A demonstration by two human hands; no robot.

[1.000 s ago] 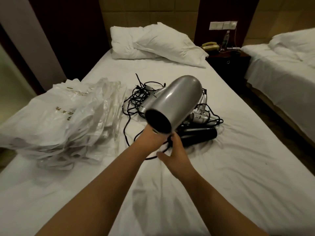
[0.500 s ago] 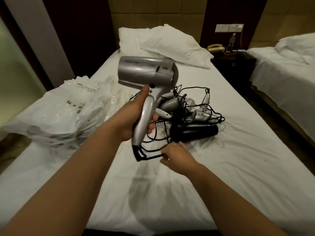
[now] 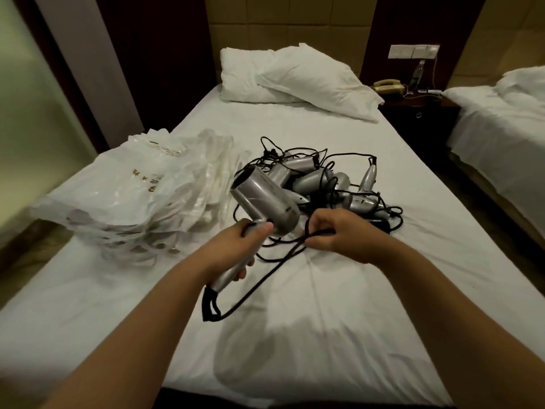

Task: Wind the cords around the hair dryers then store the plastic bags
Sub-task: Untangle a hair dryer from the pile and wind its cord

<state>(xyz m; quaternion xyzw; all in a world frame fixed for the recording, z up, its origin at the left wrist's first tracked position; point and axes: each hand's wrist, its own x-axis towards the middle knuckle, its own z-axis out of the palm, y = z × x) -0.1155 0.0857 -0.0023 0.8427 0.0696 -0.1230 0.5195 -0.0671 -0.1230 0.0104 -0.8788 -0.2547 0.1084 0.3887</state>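
Silver hair dryer, held above the bed.
My left hand wraps its handle; my right hand pinches its black cord, just beside the dryer pile.

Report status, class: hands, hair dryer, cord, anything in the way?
Left hand gripping silver hair dryer by its handle. Right hand pinching its black cord, not yet wound. Tangled pile of dryers just behind; plastic bags left, untouched.

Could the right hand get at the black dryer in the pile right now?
Probably not right away: the right hand is pinching the cord of the silver dryer. The black dryer lies just beyond it, otherwise unblocked.
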